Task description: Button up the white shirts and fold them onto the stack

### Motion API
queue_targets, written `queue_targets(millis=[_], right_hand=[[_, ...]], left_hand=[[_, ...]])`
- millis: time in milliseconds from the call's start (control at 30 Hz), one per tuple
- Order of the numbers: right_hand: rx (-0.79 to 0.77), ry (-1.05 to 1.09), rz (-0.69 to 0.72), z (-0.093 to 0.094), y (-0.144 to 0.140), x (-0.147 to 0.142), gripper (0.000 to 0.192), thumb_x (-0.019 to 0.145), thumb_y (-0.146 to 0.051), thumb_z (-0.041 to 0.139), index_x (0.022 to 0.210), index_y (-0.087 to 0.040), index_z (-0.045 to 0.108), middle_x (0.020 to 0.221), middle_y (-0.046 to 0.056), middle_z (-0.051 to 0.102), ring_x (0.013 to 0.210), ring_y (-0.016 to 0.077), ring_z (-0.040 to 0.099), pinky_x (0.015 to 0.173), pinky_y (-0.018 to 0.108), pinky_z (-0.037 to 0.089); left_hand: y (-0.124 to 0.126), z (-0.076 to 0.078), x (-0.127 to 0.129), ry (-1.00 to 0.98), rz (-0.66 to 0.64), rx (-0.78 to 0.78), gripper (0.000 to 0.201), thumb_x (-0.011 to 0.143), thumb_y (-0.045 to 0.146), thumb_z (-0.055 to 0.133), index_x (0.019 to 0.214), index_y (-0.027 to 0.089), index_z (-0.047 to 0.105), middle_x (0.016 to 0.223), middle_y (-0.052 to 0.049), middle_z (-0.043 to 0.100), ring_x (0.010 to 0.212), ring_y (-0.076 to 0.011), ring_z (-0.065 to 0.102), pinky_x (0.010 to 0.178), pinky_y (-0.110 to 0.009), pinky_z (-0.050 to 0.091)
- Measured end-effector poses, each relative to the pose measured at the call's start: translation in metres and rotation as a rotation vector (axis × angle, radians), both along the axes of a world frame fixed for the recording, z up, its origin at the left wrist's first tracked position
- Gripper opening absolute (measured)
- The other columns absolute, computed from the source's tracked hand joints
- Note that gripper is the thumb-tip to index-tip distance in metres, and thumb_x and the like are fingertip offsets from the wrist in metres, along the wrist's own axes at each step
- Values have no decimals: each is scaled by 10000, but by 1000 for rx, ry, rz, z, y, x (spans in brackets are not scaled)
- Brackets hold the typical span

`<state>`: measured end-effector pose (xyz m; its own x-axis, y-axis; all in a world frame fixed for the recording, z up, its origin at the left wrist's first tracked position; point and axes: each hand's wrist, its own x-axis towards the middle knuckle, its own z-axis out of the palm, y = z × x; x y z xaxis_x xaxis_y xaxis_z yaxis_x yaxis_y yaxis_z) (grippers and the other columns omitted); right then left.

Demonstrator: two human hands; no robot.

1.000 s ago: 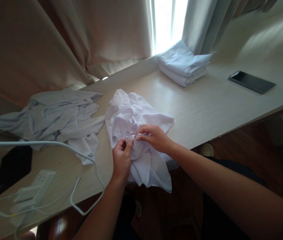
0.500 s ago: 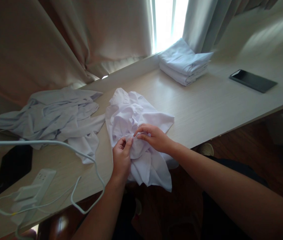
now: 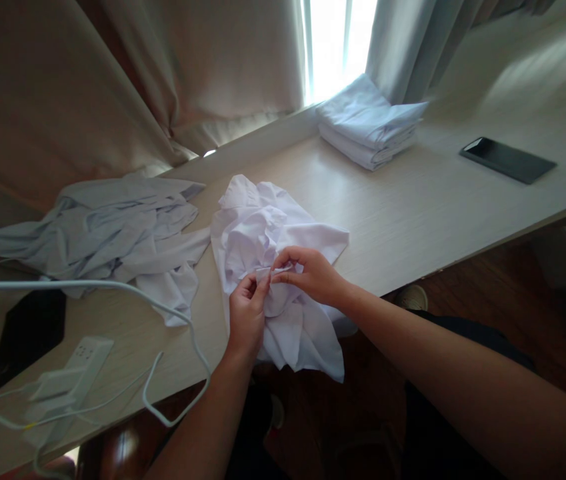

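The person's left hand (image 3: 246,313) and right hand (image 3: 313,275) met over a crumpled white garment (image 3: 273,267) that lay at the near edge of the table (image 3: 413,213), part of its cloth hanging over that edge. Each grip was pressed together, pinching the same narrow strip of the cloth between thumb and fingertips, left and right nearly touching. By the look of it, the work was at the stage of finding an edge or seam in the bundle; the move to follow would call for drawing the two pinches apart along that strip without letting the loose folds drag off the table.

Toward the left edge lay a loose heap of pale garments (image 3: 107,233), just beside the white one. At the near left corner sat a white power strip (image 3: 73,373) with a white cable (image 3: 127,293) looping toward the person's left forearm, close enough to snag on a wide sweep. At the far edge, under the curtains (image 3: 187,73), stood a folded stack of cloths (image 3: 370,127), and toward the right edge lay a dark phone (image 3: 507,160), both well apart from the hands.
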<state>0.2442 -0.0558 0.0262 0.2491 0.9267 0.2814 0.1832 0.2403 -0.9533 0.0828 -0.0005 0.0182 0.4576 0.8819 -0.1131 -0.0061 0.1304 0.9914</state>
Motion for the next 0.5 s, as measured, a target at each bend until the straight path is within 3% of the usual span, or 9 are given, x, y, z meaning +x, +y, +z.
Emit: queue_targets(millis=[500], right_hand=[[47,-123,-14,-9,5,0,149,786,-319,787,834,-196,718,951,27,636,943,176,595,924,341,447]], left_hand=[[2,-4,-2,59,88,40,332,793,482,697,898,168,720,817,-39,708,735,-168,633,688,-268,492]])
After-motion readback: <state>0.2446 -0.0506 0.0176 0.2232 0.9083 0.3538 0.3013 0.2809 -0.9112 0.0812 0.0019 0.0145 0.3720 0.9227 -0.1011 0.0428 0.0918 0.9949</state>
